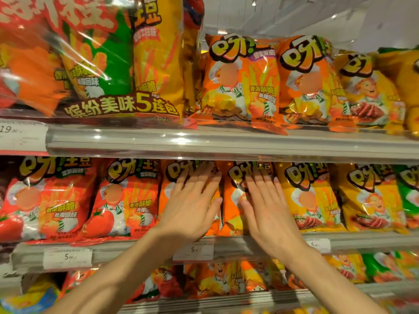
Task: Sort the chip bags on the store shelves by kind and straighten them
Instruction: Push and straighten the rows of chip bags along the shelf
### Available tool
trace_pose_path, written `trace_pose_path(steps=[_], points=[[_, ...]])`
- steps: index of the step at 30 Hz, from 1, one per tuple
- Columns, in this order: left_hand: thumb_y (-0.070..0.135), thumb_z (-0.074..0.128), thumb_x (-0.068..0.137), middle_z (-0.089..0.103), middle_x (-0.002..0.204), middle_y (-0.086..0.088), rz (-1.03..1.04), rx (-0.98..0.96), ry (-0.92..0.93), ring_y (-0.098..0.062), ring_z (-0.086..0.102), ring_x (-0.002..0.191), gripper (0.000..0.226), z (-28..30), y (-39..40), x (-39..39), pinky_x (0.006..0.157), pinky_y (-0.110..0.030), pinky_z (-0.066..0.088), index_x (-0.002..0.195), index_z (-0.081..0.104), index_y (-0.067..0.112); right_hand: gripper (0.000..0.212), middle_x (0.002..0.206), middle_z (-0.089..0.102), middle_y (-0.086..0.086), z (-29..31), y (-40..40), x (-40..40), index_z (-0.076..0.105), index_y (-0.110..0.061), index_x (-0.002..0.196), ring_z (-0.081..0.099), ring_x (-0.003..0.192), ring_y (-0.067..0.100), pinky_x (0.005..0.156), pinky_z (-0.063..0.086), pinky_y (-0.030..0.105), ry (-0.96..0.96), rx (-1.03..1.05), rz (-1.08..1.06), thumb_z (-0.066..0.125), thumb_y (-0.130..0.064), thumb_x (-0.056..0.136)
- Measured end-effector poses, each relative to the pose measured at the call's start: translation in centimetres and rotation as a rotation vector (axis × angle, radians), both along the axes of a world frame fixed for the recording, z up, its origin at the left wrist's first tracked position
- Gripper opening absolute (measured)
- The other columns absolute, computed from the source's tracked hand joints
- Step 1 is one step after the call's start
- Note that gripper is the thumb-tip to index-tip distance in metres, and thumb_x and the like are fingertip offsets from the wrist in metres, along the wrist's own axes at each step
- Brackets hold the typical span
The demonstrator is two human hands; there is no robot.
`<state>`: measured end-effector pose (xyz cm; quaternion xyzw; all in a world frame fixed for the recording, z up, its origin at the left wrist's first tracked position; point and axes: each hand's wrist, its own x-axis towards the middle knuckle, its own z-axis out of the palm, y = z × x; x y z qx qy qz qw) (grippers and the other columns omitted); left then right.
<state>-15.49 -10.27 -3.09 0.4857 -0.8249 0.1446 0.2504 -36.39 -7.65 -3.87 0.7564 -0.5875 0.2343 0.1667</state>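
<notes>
On the middle shelf stand chip bags in a row. Two red tomato bags [122,200] are at the left, two orange bags in the centre, two yellow bags [310,198] to their right, and a green bag [409,196] at the far right. My left hand [192,205] lies flat with straight fingers on the left orange bag [166,196]. My right hand [265,205] presses flat on the right orange bag [231,205]. Neither hand grips anything.
The upper shelf holds a big clear multipack [97,64] at left and orange bags [240,82] and yellow bags [367,91] at right. A grey shelf rail [226,143] juts out above my hands. Price tags [68,257] line the lower rail; more bags [217,279] stand below.
</notes>
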Motion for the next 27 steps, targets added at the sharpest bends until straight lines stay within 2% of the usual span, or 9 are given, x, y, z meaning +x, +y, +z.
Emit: trace_pose_path(steps=[3, 5, 7, 9, 11, 15, 19, 24, 27], points=[[0.046, 0.033, 0.103, 0.054, 0.144, -0.005, -0.026, -0.032, -0.033, -0.027, 0.049, 0.133, 0.054, -0.1, -0.6, -3.2, 0.116, -0.051, 0.031, 0.151, 0.039, 0.019, 0.063, 0.155, 0.04, 0.016, 0.3, -0.3, -2.9, 0.036, -0.004, 0.151, 0.032, 0.146, 0.03, 0.124, 0.018, 0.039, -0.041, 0.032, 0.012, 0.02, -0.044, 0.106], [0.044, 0.033, 0.103, 0.053, 0.146, -0.004, -0.038, -0.036, -0.057, -0.026, 0.048, 0.135, 0.054, -0.2, -1.2, -4.9, 0.116, -0.051, 0.031, 0.15, 0.038, 0.019, 0.062, 0.153, 0.041, 0.015, 0.2, -0.5, -3.8, 0.032, -0.003, 0.152, 0.034, 0.145, 0.03, 0.123, 0.016, 0.031, -0.049, 0.06, 0.049, 0.019, -0.042, 0.107], [0.046, 0.03, 0.102, 0.051, 0.15, -0.004, -0.045, -0.045, -0.082, -0.025, 0.045, 0.14, 0.056, -0.3, -1.7, -5.9, 0.119, -0.052, 0.027, 0.15, 0.04, 0.019, 0.061, 0.157, 0.035, 0.013, -0.6, -0.8, -4.3, 0.026, -0.004, 0.155, 0.027, 0.149, 0.027, 0.123, 0.009, 0.025, -0.042, 0.098, 0.09, 0.019, -0.041, 0.107], [0.05, 0.029, 0.101, 0.054, 0.148, -0.002, -0.025, -0.07, -0.094, -0.023, 0.046, 0.14, 0.058, -0.5, -1.8, -6.1, 0.119, -0.049, 0.024, 0.148, 0.045, 0.019, 0.065, 0.167, 0.015, 0.008, -1.5, -1.0, -4.6, 0.012, -0.008, 0.16, 0.008, 0.156, 0.022, 0.125, 0.004, 0.028, -0.045, 0.143, 0.105, 0.016, -0.046, 0.106], [0.054, 0.029, 0.101, 0.052, 0.15, -0.002, -0.016, -0.099, -0.108, -0.022, 0.044, 0.142, 0.06, -0.7, -2.0, -6.0, 0.115, -0.046, 0.019, 0.148, 0.045, 0.019, 0.07, 0.166, -0.009, -0.002, -1.8, -1.2, -4.7, -0.002, -0.014, 0.16, -0.011, 0.154, 0.015, 0.126, 0.0, 0.031, -0.077, 0.181, 0.087, 0.012, -0.052, 0.104], [0.063, 0.022, 0.102, 0.015, 0.167, 0.0, 0.003, -0.088, -0.136, -0.015, 0.01, 0.155, 0.074, -1.0, -3.1, -5.5, 0.124, -0.045, -0.001, 0.16, 0.019, 0.018, 0.07, 0.15, -0.032, -0.013, -1.1, -1.1, -4.2, -0.027, -0.019, 0.147, -0.029, 0.144, 0.01, 0.118, -0.015, 0.024, -0.056, 0.213, 0.039, 0.015, -0.053, 0.102], [0.064, 0.023, 0.101, 0.014, 0.167, -0.001, 0.039, -0.069, -0.161, -0.014, 0.005, 0.154, 0.077, -1.0, -3.3, -5.6, 0.124, -0.045, -0.002, 0.16, 0.019, 0.015, 0.069, 0.152, -0.038, -0.013, -1.4, -0.6, -3.7, -0.026, -0.027, 0.153, -0.031, 0.145, 0.009, 0.118, -0.013, 0.023, -0.187, 0.275, 0.045, 0.02, -0.05, 0.106], [0.065, 0.019, 0.102, 0.006, 0.169, 0.0, -0.012, -0.068, -0.147, -0.016, -0.002, 0.156, 0.073, -1.5, -2.3, -5.6, 0.124, -0.049, 0.005, 0.161, 0.011, 0.023, 0.067, 0.145, -0.044, -0.014, -1.6, -0.2, -3.8, -0.029, -0.025, 0.148, -0.046, 0.132, 0.001, 0.109, -0.027, 0.014, -0.17, 0.303, 0.077, 0.02, -0.046, 0.108], [0.066, 0.018, 0.101, 0.01, 0.169, 0.0, 0.001, -0.044, -0.157, -0.016, 0.001, 0.156, 0.072, -1.8, -2.4, -5.4, 0.123, -0.049, 0.006, 0.161, 0.016, 0.026, 0.068, 0.156, -0.037, -0.016, -2.1, -0.5, -3.7, -0.022, -0.03, 0.155, -0.034, 0.145, 0.004, 0.119, -0.014, 0.023, -0.263, 0.334, 0.078, 0.021, -0.051, 0.106]])
